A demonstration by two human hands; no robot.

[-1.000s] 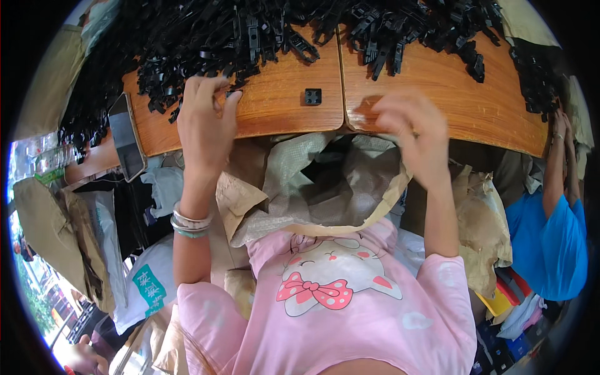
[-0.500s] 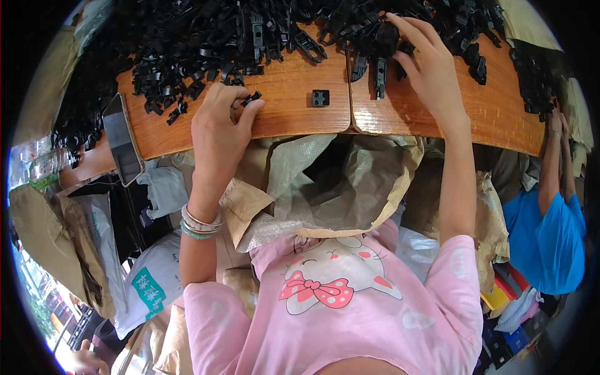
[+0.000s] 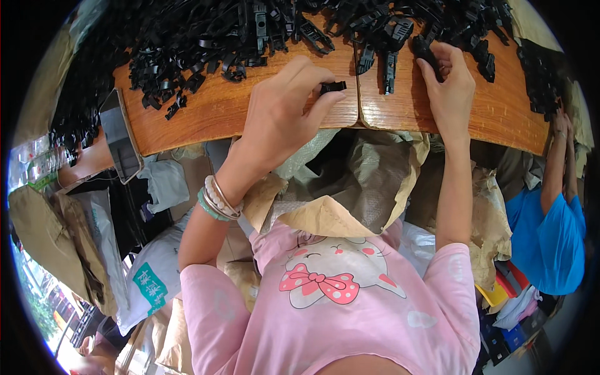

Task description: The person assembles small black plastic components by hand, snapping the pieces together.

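Note:
My left hand (image 3: 281, 112) hovers over the front part of the wooden table, left of the seam. Its thumb and forefinger pinch a small black plastic piece (image 3: 332, 87). Right of the seam, my right hand (image 3: 451, 84) grips a long, dark, rounded plastic part (image 3: 427, 57) that slants up out of the fingers. Just left of it lie black slotted plastic parts (image 3: 389, 74), with a ribbed one (image 3: 399, 30) behind them. Whether the square black block seen earlier is in my left fingers or behind the hand, I cannot tell.
A large heap of black plastic parts (image 3: 187, 50) covers the far side of the wooden table (image 3: 412, 115). An open paper-and-woven sack (image 3: 381, 181) hangs at the near edge. A phone-like device (image 3: 119, 134) leans at the left. Another person in a blue shirt (image 3: 544, 237) works at the right.
My left hand has moved right with its small piece, to where the square block lay. My right hand has drawn back from the heap and now holds the long dark part.

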